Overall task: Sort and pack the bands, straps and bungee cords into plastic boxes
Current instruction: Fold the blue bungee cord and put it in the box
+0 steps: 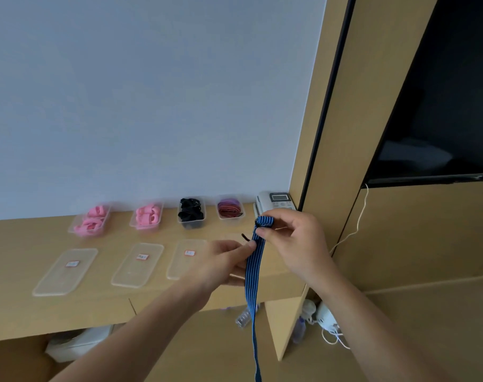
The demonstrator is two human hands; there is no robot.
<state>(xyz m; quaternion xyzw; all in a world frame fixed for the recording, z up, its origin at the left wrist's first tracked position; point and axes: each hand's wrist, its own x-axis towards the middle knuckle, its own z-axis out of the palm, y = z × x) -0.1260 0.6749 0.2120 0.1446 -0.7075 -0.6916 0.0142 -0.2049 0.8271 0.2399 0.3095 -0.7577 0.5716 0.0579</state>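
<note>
Above the worktop's [19, 312] right end, the blue striped strap [253, 268] hangs vertically, its rolled top pinched by the right hand [292, 241] (nearer the boxes), left hand [223, 261] pinching just below.

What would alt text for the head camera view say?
Two hands hold up a blue striped strap, the right hand pinching its folded top, the left hand lower. Behind, four filled plastic boxes and three lids sit on a wooden desk.
</note>
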